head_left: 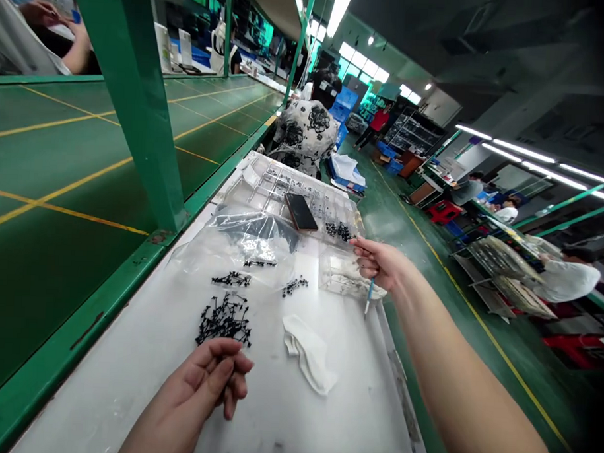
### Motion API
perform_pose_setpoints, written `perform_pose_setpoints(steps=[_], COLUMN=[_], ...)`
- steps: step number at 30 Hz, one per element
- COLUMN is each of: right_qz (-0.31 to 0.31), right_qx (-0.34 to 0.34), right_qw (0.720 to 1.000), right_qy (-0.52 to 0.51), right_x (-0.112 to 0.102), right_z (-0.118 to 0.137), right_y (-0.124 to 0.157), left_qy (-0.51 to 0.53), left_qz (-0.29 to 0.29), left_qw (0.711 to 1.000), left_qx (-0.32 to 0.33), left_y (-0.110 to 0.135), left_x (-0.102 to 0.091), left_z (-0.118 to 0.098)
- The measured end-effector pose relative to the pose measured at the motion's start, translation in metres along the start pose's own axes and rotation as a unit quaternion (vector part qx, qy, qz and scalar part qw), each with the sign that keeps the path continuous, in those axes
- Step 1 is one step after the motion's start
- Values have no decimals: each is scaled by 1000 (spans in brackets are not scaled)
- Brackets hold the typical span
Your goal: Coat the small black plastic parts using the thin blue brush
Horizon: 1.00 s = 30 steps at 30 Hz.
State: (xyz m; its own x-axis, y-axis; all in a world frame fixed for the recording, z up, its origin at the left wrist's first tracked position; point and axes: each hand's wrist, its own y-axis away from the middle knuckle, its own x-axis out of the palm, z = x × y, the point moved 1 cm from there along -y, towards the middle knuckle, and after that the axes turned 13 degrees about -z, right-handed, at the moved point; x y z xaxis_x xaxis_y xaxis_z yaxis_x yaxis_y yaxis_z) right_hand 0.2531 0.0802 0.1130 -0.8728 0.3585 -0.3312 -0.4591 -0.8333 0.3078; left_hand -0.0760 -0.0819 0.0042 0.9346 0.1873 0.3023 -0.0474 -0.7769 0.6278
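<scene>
My right hand (377, 262) is closed at the right of the white work board (359, 413). A thin blue stick with a pale tip (369, 298) points down from its curled fingers. Its thumb and forefinger meet beside a pile of small black parts (337, 230) in a clear compartment tray (271, 182); anything between them is too small to make out. Lower left, my left hand (210, 382) has its fingers curled in towards the thumb, and what they may hold is hidden. Just beyond it lies a heap of branched black pieces (224, 319).
A white cloth (310, 355) lies mid-board. Small black bits (294, 286), a clear plastic bag (252, 231) and a phone (301, 212) lie farther back. A green post (138, 108) and conveyor belt (51, 158) border the left. A co-worker (305, 134) sits ahead.
</scene>
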Motion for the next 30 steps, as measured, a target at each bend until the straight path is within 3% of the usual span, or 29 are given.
perform_pose_setpoints(steps=[4, 9, 13, 16, 19, 24, 30], right_qz=[91, 144, 235, 251, 240, 161, 215], right_qx=[28, -151, -156, -152, -172, -211, -179], right_qw=[995, 952, 948, 952, 950, 947, 943], right_qy=[10, 224, 144, 89, 106, 180, 182], right_x=[-6, 20, 42, 43, 36, 30, 38], right_z=[-11, -51, -76, -76, -69, -67, -69], right_y=[79, 168, 210, 226, 233, 238, 234], left_qy=[21, 80, 118, 81, 42, 19, -68], left_qz=[17, 68, 95, 100, 115, 112, 89], left_qw=[999, 994, 988, 992, 991, 992, 989], left_qx=[24, 15, 0, 21, 47, 48, 91], left_y=[5, 23, 40, 50, 59, 66, 65], left_x=[14, 36, 42, 39, 37, 36, 35], left_z=[-4, -2, 4, 7, 7, 8, 6])
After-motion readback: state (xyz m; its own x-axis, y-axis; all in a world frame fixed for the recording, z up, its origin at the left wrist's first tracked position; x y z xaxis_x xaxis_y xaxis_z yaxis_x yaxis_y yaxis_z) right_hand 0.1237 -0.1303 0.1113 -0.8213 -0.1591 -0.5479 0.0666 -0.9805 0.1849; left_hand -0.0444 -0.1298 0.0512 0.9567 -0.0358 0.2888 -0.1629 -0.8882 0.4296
